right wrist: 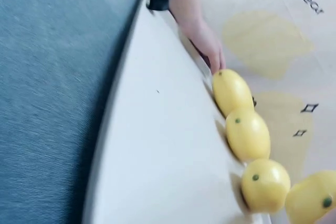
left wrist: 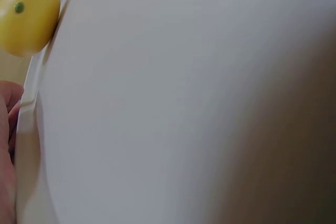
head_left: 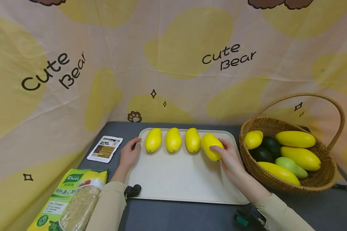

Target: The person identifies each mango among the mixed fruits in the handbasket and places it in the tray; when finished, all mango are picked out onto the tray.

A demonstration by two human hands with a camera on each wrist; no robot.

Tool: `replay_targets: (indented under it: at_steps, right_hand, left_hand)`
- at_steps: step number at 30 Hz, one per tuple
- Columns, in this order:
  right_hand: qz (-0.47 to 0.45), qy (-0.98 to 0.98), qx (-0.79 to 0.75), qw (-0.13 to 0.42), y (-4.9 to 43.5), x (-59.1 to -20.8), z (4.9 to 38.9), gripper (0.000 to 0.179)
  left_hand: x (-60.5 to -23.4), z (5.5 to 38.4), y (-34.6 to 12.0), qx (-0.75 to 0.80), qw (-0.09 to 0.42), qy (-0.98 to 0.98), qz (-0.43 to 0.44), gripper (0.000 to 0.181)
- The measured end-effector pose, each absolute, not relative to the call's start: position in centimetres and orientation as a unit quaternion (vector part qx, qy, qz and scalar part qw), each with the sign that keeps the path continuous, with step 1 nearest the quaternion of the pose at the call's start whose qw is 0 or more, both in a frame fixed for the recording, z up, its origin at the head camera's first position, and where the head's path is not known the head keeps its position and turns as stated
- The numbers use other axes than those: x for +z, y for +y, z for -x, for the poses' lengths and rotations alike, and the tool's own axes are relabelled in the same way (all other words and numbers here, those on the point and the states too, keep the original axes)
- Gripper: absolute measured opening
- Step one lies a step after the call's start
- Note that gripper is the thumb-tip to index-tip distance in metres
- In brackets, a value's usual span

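My right hand grips a yellow mango, thumb on its near side and fingers round the far right side. The mango is tilted, over the right part of a cream tray. Left of it, three more yellow mangoes lie in a row along the tray's back edge. My left hand rests at the tray's left rim with fingers loosely bent, beside the leftmost mango. In the left wrist view, fingers show just outside the rim.
A wicker basket with a tall handle stands on the right, holding several yellow fruits, dark avocados and a green fruit. On the left lie a white pouch and a Knorr bag. A printed cloth hangs behind the table.
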State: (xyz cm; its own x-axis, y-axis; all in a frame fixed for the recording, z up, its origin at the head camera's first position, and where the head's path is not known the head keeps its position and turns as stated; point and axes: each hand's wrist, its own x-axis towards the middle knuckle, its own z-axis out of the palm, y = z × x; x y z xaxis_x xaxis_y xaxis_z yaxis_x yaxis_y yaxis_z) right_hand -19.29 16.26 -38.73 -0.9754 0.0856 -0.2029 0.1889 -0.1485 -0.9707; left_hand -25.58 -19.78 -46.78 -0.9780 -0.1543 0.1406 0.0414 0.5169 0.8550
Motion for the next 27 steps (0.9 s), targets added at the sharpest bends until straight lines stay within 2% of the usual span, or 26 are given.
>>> replay_targets:
  at_steps: [12, 27]
  right_hand:
    - [-0.196, 0.629, -0.751, -0.026, 16.3, -41.2, 23.7, 0.076]
    - [-0.200, 0.667, -0.717, -0.037, 16.8, -42.6, 24.5, 0.075]
  left_hand:
    - [-46.8, 25.7, -19.9, -0.492, 0.087, -0.866, -0.035, 0.035]
    - [-46.8, 25.6, -20.0, -0.485, 0.083, -0.870, -0.036, 0.036]
